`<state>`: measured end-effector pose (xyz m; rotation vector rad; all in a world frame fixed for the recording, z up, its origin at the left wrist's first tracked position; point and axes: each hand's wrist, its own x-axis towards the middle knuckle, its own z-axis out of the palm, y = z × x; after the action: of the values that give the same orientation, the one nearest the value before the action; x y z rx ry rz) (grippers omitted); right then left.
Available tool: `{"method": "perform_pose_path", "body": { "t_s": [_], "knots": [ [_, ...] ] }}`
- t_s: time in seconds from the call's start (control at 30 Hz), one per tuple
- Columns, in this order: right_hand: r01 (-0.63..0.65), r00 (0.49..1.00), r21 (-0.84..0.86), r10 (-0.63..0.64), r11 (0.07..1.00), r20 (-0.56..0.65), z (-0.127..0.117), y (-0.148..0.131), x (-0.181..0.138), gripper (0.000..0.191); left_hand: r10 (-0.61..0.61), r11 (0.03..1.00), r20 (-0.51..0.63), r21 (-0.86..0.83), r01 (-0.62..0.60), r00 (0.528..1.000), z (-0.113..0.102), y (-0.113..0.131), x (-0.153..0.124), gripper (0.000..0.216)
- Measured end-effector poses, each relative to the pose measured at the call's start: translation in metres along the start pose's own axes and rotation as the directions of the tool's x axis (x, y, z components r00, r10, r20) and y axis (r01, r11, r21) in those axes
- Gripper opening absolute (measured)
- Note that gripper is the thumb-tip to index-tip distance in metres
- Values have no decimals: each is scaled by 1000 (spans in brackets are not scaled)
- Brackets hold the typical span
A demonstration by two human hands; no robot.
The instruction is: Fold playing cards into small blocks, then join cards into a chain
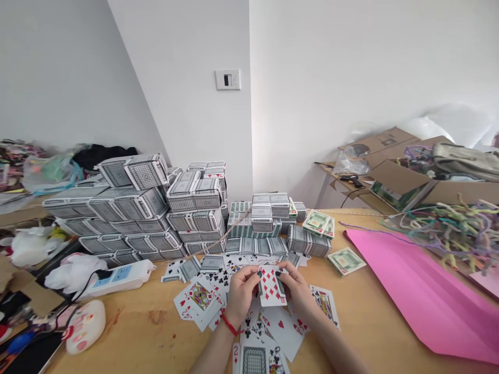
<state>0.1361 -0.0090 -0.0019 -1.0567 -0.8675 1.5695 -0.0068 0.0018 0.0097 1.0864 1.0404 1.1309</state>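
Note:
My left hand point(241, 293), with a red string bracelet at the wrist, pinches the left edge of a playing card point(270, 288). My right hand point(299, 293) grips the same card by its right side. It shows red diamonds and faces me, tilted above the table; a strip of grey patterned card back shows by my right thumb. Loose large playing cards point(283, 330) lie face up beneath my hands. A jack of hearts point(200, 295) lies left of them, and another jack point(325, 304) is partly behind my right forearm. A card back point(254, 359) shows near the bottom edge.
Stacked bundles of grey-backed cards point(132, 202) line the back left. Smaller bundles point(268, 210) and green card packs point(346, 261) stand ahead. A white power strip point(120, 278) lies left. Pink paper point(421, 296), fuzzy coloured stems point(456, 226) and an open cardboard box point(405, 179) occupy the right.

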Motion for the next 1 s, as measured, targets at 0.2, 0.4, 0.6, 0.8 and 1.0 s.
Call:
{"method": "perform_pose_path", "body": {
  "t_s": [0.2, 0.4, 0.6, 0.8, 1.0],
  "knots": [
    [-54, 998, 61, 53, 997, 21, 6, -5, -2, 15, 33, 999, -33, 41, -31, 999, 0, -1, 0, 16],
    [-61, 998, 159, 60, 985, 16, 6, -1, -2, 11, 127, 979, -69, 170, -114, 989, 1, 0, -2, 14],
    [-95, 989, 163, 75, 982, 125, 7, 1, 0, 29, 238, 939, -57, 267, -215, 970, 0, 2, -3, 15],
    [39, 996, -57, -34, 998, 77, 3, 6, 2, 35, 231, 939, 59, 249, -238, 971, 1, 7, -7, 15],
    [168, 986, -189, -165, 967, 34, 0, 9, 4, 36, 143, 961, -11, 241, -136, 990, 2, -3, -3, 19]
  ]
}}
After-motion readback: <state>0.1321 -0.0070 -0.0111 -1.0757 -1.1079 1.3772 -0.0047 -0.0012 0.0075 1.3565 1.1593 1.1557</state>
